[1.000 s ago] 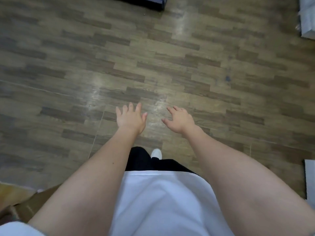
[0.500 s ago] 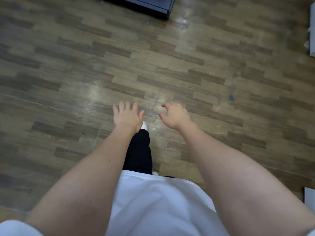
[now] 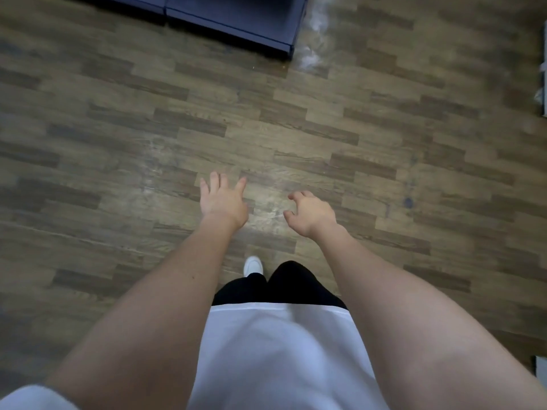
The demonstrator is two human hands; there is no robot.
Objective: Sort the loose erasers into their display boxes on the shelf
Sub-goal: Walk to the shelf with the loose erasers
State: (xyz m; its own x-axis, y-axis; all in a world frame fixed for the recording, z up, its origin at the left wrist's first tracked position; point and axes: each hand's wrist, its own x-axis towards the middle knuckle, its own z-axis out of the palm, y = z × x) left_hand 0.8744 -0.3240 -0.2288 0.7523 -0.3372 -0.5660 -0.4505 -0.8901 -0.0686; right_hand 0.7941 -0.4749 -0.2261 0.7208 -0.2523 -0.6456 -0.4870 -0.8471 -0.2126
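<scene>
Only wooden floor (image 3: pixel 296 119) and a dark shelf base (image 3: pixel 236 22) show; your left hand (image 3: pixel 222 202) and right hand (image 3: pixel 310 214) hang released, grasping nothing, so sorting looks not started

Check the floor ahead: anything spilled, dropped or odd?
Nothing stands out. The brown wood-plank floor shows only glare, beside the dark blue base unit. Left hand and right hand hold nothing; no erasers visible.
</scene>
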